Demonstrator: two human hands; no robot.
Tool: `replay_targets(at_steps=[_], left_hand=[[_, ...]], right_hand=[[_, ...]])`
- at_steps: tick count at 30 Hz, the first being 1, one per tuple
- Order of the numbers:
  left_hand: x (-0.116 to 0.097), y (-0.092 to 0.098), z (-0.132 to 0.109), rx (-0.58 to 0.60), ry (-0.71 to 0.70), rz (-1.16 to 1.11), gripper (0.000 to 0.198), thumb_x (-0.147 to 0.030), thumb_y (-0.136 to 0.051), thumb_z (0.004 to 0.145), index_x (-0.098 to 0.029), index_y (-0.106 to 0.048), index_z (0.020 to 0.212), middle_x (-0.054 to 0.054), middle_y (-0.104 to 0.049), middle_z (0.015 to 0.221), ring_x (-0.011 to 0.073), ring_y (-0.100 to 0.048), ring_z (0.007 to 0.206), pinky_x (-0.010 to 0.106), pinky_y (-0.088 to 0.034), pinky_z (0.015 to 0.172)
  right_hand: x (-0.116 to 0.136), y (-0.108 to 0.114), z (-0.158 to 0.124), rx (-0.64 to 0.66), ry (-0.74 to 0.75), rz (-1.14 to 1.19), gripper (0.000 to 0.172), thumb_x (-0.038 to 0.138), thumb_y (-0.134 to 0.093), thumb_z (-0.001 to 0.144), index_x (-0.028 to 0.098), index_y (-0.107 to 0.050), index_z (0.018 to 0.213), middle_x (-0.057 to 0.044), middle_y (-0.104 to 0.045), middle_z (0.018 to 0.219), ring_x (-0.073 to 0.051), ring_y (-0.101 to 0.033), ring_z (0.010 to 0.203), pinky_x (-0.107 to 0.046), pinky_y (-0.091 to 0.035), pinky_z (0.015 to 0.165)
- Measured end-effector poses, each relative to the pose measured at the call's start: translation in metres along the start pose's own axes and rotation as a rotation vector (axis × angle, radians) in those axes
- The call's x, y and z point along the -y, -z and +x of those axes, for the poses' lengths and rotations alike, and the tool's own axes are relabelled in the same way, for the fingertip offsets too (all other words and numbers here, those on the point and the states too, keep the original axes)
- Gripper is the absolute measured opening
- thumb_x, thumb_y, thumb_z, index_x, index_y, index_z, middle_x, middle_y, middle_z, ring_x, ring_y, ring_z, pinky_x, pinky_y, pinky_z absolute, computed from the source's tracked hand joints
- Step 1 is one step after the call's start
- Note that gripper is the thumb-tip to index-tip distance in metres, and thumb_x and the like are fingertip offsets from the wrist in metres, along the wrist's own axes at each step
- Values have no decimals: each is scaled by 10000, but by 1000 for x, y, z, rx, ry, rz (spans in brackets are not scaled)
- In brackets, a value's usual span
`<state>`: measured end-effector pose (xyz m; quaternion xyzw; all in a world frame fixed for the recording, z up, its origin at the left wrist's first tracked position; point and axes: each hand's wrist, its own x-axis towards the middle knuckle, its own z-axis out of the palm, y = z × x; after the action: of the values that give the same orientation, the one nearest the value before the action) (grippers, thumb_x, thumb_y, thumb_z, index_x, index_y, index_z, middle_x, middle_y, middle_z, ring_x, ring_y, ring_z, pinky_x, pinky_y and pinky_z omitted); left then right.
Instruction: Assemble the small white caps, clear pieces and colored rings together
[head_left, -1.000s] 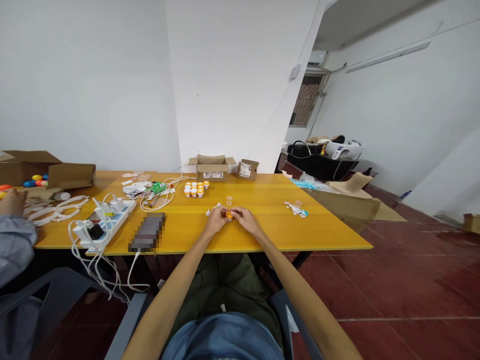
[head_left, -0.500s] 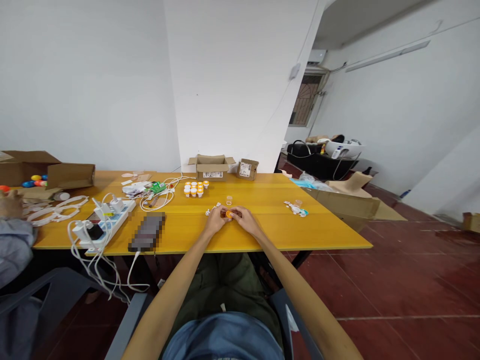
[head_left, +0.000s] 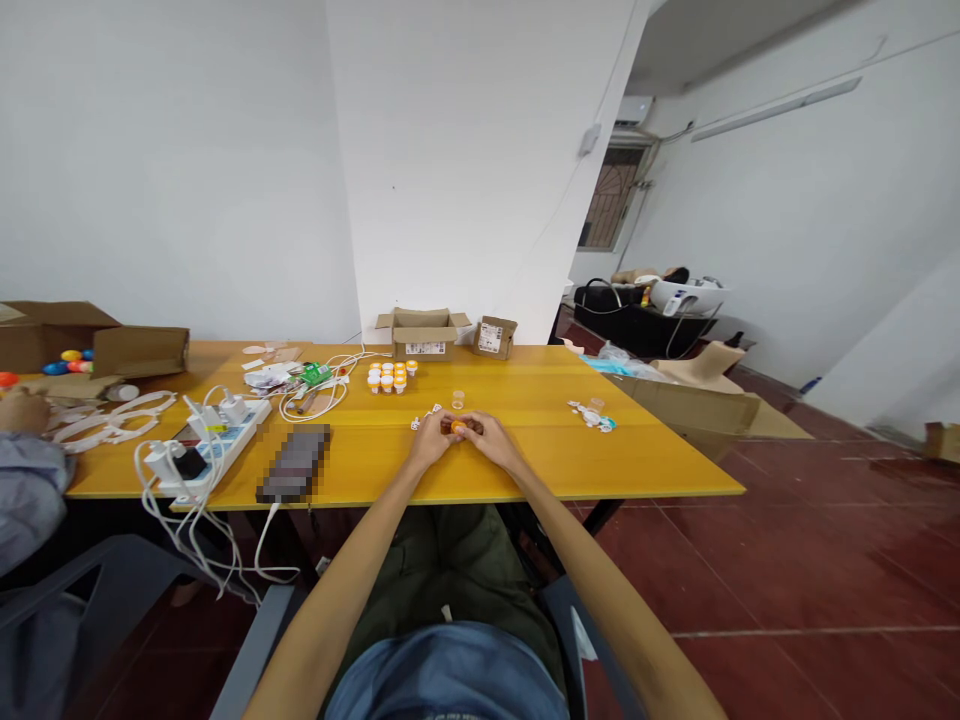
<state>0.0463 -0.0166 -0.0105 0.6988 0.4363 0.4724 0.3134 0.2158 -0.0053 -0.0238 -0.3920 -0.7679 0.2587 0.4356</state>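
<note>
In the head view, the left hand (head_left: 430, 440) and the right hand (head_left: 486, 437) meet above the near half of the tabletop (head_left: 540, 470), the fingers of both curled around a small orange piece (head_left: 458, 428) and gripping it from either side. The piece shows an orange face toward the camera, but fingers cover so much of it that its long axis, if it has one, cannot be told. Just beyond it a clear cup (head_left: 457, 400) stands upright, its axis vertical, and small white parts (head_left: 436, 409) lie beside the left hand.
</note>
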Motion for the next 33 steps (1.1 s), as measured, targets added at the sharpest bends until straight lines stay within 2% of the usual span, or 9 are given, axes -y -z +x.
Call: replay_targets(at_steps=[17, 33], left_hand=[[-1, 1, 0, -3, -6, 21, 236, -81, -787, 664, -198, -709, 854, 31, -769, 877, 206, -731, 866, 361, -590, 860], [0, 0, 0, -17, -29, 21, 226, -89, -792, 664, -187, -708, 851, 30, -765, 870, 197, -727, 857, 345, -590, 846]], right_hand=[[-2, -1, 1, -16, -5, 5, 212, 351, -669, 805, 227, -739, 962, -42, -731, 911, -199, -641, 779, -334, -530, 764], [0, 0, 0, -25, 51, -45, 185, 311, -642, 840, 224, -742, 969, -44, -721, 919, -197, -637, 774, -338, -528, 765]])
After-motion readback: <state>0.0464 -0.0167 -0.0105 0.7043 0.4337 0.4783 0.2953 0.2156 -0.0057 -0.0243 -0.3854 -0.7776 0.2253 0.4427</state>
